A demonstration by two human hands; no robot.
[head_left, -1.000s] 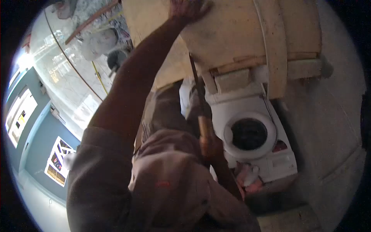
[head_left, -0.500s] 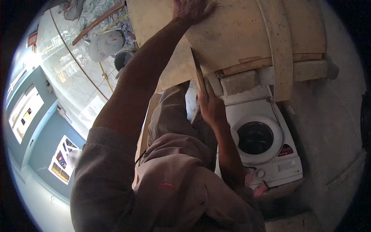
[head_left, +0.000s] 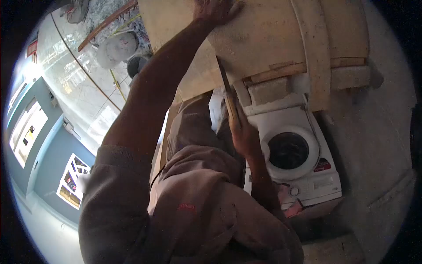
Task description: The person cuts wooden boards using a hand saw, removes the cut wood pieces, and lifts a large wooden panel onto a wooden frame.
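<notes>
My left hand [head_left: 215, 10] lies flat with its fingers apart on a large plywood sheet [head_left: 259, 37] at the top of the view. A handsaw [head_left: 223, 75] runs across the sheet's near edge, its blade in a cut line. Below that edge, my right hand [head_left: 245, 134] is wrapped round the saw's handle. A curved wooden strip [head_left: 317, 57] lies over the sheet to the right of both hands.
A white front-loading washing machine [head_left: 294, 154] stands right of my legs, with blocks [head_left: 270, 91] beside it under the sheet. At the left are a dusty sack [head_left: 118, 47], a dark bucket [head_left: 135, 66], a reddish wooden strip [head_left: 105, 26] and a glossy tiled floor [head_left: 81, 79].
My right hand and the saw first moved up towards the sheet, then came slightly back towards my body. My left hand has stayed in place on the sheet. The view shifted a little.
</notes>
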